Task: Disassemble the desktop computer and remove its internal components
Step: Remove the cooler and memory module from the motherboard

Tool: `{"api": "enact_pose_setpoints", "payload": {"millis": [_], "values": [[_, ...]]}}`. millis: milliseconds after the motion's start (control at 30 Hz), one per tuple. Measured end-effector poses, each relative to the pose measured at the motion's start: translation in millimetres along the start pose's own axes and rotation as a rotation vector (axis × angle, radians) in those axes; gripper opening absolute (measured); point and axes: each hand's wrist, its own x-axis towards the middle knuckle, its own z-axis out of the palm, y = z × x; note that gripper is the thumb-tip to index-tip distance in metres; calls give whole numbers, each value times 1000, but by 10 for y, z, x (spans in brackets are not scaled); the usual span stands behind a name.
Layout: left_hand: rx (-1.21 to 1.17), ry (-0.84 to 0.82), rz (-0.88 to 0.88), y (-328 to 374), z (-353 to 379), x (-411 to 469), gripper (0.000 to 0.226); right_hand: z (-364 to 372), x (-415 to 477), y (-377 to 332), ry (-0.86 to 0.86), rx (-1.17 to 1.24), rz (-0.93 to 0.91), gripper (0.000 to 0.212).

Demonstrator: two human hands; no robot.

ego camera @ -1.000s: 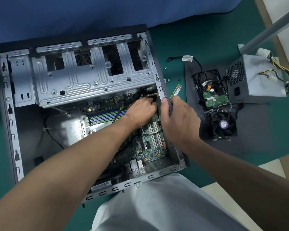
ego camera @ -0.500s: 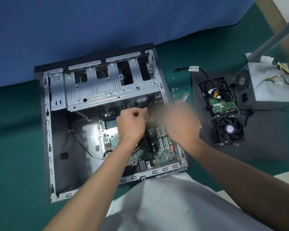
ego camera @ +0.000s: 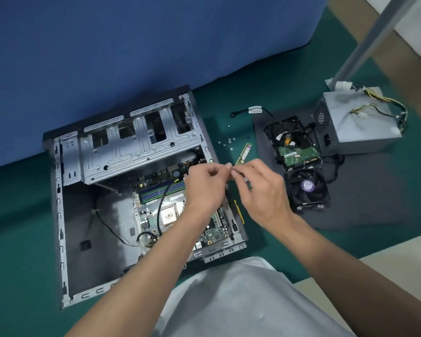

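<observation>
Landmark: computer case, lying open on its side on the green mat.
Task's thing: motherboard, seated in the case floor below the drive cage, with a black cable across it.
Left hand: above the case's right wall, thumb and forefinger drawn into a pinch.
Right hand: just outside that wall, its pinched fingertips meeting the left's.
Held: too small to make out; I cannot tell which hand has it.
Already out, right of the case: loose screws, memory stick, hard drive, fan, and the power supply farthest off.
Step, as I judge: passing a small piece between hands.
Doing it well: close the receiving pinch before the other releases. Make the exchange over the mat, not the board, where a dropped piece could be lost. Lay it with the screws.
</observation>
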Motion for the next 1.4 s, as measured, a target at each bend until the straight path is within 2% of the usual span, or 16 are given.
{"api": "enact_pose_setpoints", "payload": {"millis": [300,467,533,600,733,833,933,1033,1167,1233,1300,1367,1400], "values": [[247,-30,94,-15,142,17,20,-86,-75,163,-29,-64,-25,13],[332,-60,200,-75,118,43,17,-28,-96,293,-127,0,85,10],[366,-78,265,-111,81,36,16,12,-160,450,-224,-71,188,9],[414,-104,346,-154,40,8,14,98,-265,587,-421,-233,280,10],[494,-152,467,-222,-28,-67,20,307,-431,657,-789,-477,339,11],[526,-161,498,-256,-23,-110,24,421,-483,671,-874,-577,327,23],[511,-123,499,-287,-24,-159,27,452,-458,647,-902,-619,327,26],[512,-92,508,-347,-80,-238,31,359,-326,593,-916,-527,409,21],[516,-3,443,-559,-366,-362,34,145,80,376,-806,-285,521,16],[565,36,378,-708,-584,-413,31,16,323,179,-742,-232,454,11],[659,43,316,-858,-835,-465,27,-103,527,-89,-702,-183,320,17],[790,15,271,-1016,-1084,-531,24,-152,659,-411,-702,-24,244,23],[857,5,259,-1089,-1199,-572,24,-144,693,-586,-732,127,264,23]]}}
